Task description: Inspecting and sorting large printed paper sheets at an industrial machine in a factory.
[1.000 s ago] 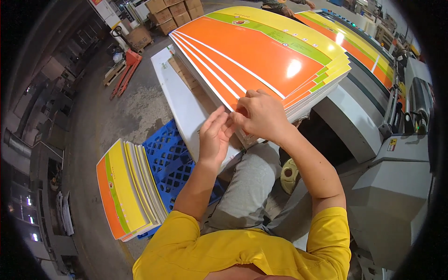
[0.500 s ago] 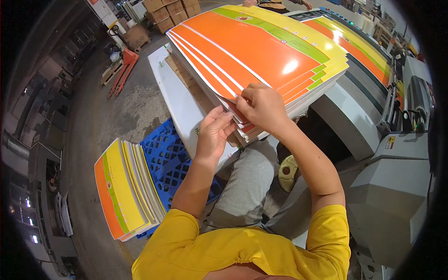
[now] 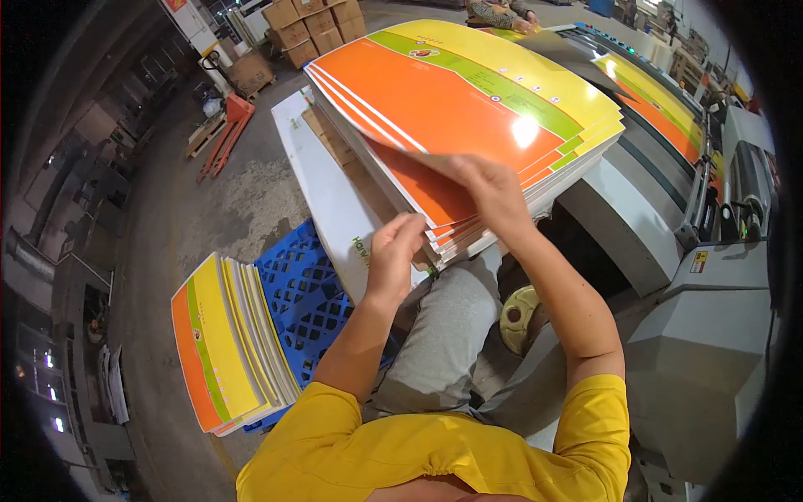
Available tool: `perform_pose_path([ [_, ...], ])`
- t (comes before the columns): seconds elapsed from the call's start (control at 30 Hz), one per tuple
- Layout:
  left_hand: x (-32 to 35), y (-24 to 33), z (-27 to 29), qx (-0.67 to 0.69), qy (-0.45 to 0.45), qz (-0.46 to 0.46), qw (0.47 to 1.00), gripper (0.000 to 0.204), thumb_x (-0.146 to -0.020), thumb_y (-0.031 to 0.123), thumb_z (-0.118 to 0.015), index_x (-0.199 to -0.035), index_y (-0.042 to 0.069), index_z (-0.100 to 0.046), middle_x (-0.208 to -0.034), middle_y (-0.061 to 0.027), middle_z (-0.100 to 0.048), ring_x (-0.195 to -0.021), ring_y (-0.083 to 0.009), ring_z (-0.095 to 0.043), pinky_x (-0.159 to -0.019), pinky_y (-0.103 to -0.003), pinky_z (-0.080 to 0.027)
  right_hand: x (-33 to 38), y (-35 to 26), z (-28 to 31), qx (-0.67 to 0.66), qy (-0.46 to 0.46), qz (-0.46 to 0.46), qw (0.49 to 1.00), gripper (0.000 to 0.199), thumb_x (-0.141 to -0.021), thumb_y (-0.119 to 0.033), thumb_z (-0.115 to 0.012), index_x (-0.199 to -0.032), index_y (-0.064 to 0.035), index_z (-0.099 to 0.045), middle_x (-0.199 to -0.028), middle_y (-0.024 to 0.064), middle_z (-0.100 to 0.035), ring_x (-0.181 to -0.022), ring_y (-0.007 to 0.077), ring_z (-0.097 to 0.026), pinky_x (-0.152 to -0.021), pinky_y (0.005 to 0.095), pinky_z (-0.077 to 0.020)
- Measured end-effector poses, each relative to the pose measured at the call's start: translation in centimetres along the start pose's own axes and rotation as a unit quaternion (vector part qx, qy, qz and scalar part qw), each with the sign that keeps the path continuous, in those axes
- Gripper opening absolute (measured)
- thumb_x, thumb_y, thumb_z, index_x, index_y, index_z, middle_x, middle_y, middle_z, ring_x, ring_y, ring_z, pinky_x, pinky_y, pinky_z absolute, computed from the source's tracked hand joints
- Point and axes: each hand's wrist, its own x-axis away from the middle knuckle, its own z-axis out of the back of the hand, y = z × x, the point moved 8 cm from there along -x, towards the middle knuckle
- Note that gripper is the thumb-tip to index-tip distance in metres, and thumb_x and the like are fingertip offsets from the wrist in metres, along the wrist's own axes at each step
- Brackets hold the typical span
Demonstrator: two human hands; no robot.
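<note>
A tall stack of glossy printed sheets (image 3: 435,92) in orange, green and yellow stands in front of me, its upper sheets slightly fanned. My right hand (image 3: 495,194) is closed on the near edge of the top printed sheet, bending it upward. Beneath the raised edge, the orange face of another sheet (image 3: 422,186) shows. At the stack's near left corner, my left hand (image 3: 395,255) has its fingers pinched against the sheet edges. How many sheets each hand grips is hidden.
A second stack of sheets (image 3: 226,335) rests on a blue plastic pallet (image 3: 305,284) at left. A white board (image 3: 322,192) lies under the tall stack. Right stands a grey machine (image 3: 703,335) carrying a printed sheet. Another person's hands (image 3: 527,21) are beyond. An orange pallet jack (image 3: 227,138) stands far left.
My right hand has lifted and curled back the top sheet's near edge. My left hand has moved down slightly and its fingers have closed. A dark sheet now appears beyond, near the other person.
</note>
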Motion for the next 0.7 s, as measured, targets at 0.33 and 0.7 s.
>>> perform_pose_path([
  [0.33, -0.2, -0.7, 0.4, -0.046, -0.03, -0.003, 0.998, 0.007, -0.084, 0.004, -0.051, -0.081, 0.002, -0.057, -0.082, -0.0024, -0.059, -0.075, -0.0086, -0.054, -0.071, -0.02, -0.043, 2.1, -6.3, -1.6, 0.207, 0.083, 0.315, 0.922, 0.017, -0.083, -0.019, -0.056, -0.085, -0.0045, -0.064, -0.081, 0.0116, -0.063, -0.074, 0.028, -0.058, -0.067, 0.0364, -0.0473],
  [0.7, 0.2, 0.2, -0.6, 0.027, 0.0, -0.019, 0.999, 0.021, -0.091, 0.015, -0.048, -0.102, -0.001, -0.056, -0.093, -0.0041, -0.059, -0.086, -0.0121, -0.057, -0.079, -0.026, -0.046, 2.8, -3.9, -2.6, 0.336, -0.042, 0.289, 0.896, 0.031, -0.083, -0.028, -0.057, -0.102, -0.0043, -0.06, -0.091, 0.0108, -0.063, -0.084, 0.0267, -0.057, -0.075, 0.0363, -0.0453],
])
